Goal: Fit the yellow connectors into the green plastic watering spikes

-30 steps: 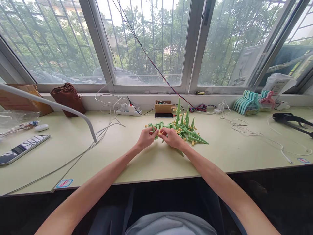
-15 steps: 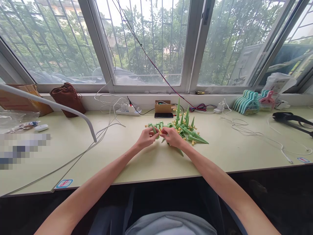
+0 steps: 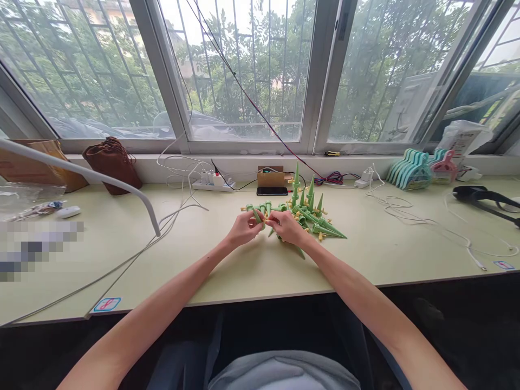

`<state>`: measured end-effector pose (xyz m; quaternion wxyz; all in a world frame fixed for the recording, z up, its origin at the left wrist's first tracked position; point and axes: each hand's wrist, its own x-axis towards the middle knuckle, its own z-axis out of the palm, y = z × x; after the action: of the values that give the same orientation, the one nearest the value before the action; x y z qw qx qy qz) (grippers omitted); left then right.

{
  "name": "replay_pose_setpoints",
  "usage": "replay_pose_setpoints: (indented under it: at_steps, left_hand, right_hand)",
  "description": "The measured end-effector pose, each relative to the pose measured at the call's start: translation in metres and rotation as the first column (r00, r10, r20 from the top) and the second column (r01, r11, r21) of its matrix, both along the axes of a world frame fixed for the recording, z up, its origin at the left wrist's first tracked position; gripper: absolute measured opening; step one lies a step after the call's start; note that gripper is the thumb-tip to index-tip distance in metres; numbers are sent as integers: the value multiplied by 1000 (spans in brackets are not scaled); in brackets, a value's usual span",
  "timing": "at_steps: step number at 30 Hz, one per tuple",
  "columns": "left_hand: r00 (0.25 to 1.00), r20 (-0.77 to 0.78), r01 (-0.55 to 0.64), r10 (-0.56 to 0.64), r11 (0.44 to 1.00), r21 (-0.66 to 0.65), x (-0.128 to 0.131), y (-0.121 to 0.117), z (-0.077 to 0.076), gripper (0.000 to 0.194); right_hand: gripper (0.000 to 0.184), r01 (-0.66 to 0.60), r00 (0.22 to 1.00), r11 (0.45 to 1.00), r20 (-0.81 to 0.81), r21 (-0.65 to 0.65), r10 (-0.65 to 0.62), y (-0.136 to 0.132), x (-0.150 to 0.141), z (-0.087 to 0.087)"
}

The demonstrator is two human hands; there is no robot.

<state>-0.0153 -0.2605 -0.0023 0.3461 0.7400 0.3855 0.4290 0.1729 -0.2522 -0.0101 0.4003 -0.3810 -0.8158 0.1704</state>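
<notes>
- The left hand [image 3: 242, 229] is closed in a pinch on a small green cone-shaped spike [image 3: 257, 216], held just above the table [image 3: 203, 271] near the middle of its width and closer to its far edge than to its near one.
- The right hand [image 3: 289, 227] is closed too, its fingertips meeting the left ones at a small yellow fitting [image 3: 266, 218] on that same spike; a second green spike [image 3: 298, 250] pokes out below it towards the near edge.
- To do this well, I judge the left hand should keep the cone steady while the right works the yellow piece with short, straight movements, keeping both low over the table so a dropped part stays close.
- Just right of the hands lies the pile of green spikes [image 3: 314, 219], some standing upright, some flat, with yellow bits among them.
- Hard to make out: whether the yellow fitting is being pressed on, turned or pulled off, since the fingers cover the joint.
- How many spikes the right hand holds cannot be told.
- The flat object at the table's left edge is blurred out.
- Both forearms run out of the bottom of the view.
</notes>
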Motion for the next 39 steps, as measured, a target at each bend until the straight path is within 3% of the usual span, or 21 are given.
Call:
replay_pose_setpoints:
  at_steps: [9, 20, 29, 39]
  left_hand:
    - [999, 17, -49, 49, 999, 5, 1, 6, -4, 13]
    - [1000, -10, 16, -16, 1000, -7, 0, 4, -3, 13]
    - [999, -21, 38, -36, 991, 128, -1, 6, -9, 12]
    - [998, -36, 59, -55, 991, 122, -3, 10, -14, 9]
  right_hand:
    - [4, 8, 999, 999, -40, -33, -9, -2, -2, -1]
    - [10, 29, 998, 999, -51, -41, -31, 3, 0, -5]
    - [14, 32, 998, 999, -47, -41, -34, 3, 0, -5]
    - [14, 48, 998, 998, -49, -43, -50, 1, -1, -3]
